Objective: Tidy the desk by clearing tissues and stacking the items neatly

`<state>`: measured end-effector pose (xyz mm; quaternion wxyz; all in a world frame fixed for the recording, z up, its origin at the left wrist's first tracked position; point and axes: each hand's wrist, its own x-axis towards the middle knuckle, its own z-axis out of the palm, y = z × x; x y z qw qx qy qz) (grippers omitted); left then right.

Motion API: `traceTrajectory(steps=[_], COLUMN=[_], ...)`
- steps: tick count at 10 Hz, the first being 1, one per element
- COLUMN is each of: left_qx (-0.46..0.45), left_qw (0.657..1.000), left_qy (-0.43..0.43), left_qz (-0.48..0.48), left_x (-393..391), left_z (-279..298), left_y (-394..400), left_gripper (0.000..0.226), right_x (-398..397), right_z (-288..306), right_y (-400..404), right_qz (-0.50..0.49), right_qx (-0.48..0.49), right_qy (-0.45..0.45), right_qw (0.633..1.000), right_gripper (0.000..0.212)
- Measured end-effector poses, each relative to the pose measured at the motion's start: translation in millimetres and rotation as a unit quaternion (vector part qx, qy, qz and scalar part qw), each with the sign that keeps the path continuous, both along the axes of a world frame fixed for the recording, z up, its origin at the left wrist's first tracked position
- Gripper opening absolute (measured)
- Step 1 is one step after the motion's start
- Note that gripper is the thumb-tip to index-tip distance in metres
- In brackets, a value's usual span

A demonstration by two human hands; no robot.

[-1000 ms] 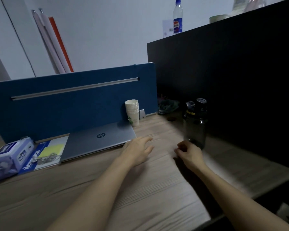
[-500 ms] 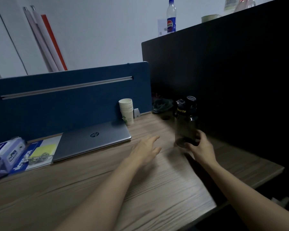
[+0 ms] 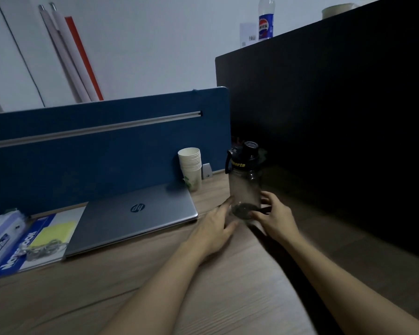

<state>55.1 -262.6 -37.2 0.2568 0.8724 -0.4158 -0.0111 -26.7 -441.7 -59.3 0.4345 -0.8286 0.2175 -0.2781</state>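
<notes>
Sports bottle (image 3: 245,182) upright on counter (image 3: 228,298), right of closed laptop (image 3: 133,218) and cup stack (image 3: 191,168). Right hand (image 3: 275,220) fingers curl around its base; left hand (image 3: 215,228) fingers straight, seemingly touching it.

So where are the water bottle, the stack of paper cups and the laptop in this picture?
water bottle (image 3: 244,187): head view, on its clear body.
stack of paper cups (image 3: 191,170): head view, on the side of the stack.
laptop (image 3: 136,213): head view, on the closed lid near the logo.
</notes>
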Motion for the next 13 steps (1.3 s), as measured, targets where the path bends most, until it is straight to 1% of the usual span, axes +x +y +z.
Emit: traceTrajectory(steps=[1, 3, 4, 5, 6, 7, 9, 10, 11, 12, 13], left_qx=[0.011, 0.02, 0.032, 0.051, 0.044, 0.034, 0.055, 0.072, 0.097, 0.116, 0.125], left_qw=[1.0, 0.997, 0.997, 0.996, 0.997, 0.998, 0.996, 0.994, 0.992, 0.99, 0.988], left_qy=[-0.024, -0.076, -0.067, -0.065, -0.063, -0.054, -0.066, -0.073, -0.078, -0.063, -0.057], left_qz=[0.01, 0.015, 0.021, 0.024, 0.024, 0.02, 0.019, 0.033, 0.038, 0.056, 0.076], left_x=[28.0, 81.8, 101.5, 117.5, 123.9, 128.1, 129.7, 126.1, 115.5, 102.5, 79.8], left_z=[1.2, 6.6, 5.0, 2.7, -0.2, -1.3, -0.2, 4.7, 11.8, 20.8, 25.7], left_y=[3.2, 1.0, -4.5, -8.4, -7.8, -4.1, 21.3, 47.2, 77.5, 110.3, 144.0], left_gripper=[0.066, 0.055, 0.056, 0.062, 0.062, 0.061, 0.057, 0.048, 0.028, 0.027, 0.03], right_x=[33.4, 94.8, 121.2, 142.7, 156.8, 166.4, 178.2, 171.9, 153.9, 133.0, 106.2], right_z=[-1.0, -6.1, -9.1, -9.9, -8.1, -6.3, -2.5, 1.0, 1.9, 2.0, -1.7], right_y=[6.0, 15.2, 13.8, 12.0, 11.4, 11.2, 13.1, 19.0, 38.7, 67.8, 102.8], right_qz=[0.01, -0.017, -0.035, -0.048, -0.052, -0.056, -0.071, -0.076, -0.056, -0.011, 0.051], right_qx=[-0.004, 0.001, 0.005, -0.001, -0.004, -0.008, 0.001, 0.008, 0.009, 0.006, 0.011], right_qy=[-0.005, -0.006, -0.002, -0.003, -0.002, 0.002, 0.029, 0.036, 0.028, 0.033, 0.024], right_qw=[1.0, 1.0, 0.999, 0.999, 0.999, 0.998, 0.997, 0.996, 0.998, 0.999, 0.998], right_gripper=[0.065, 0.056, 0.047, 0.037, 0.034, 0.036, 0.038, 0.038, 0.034, 0.034, 0.031])
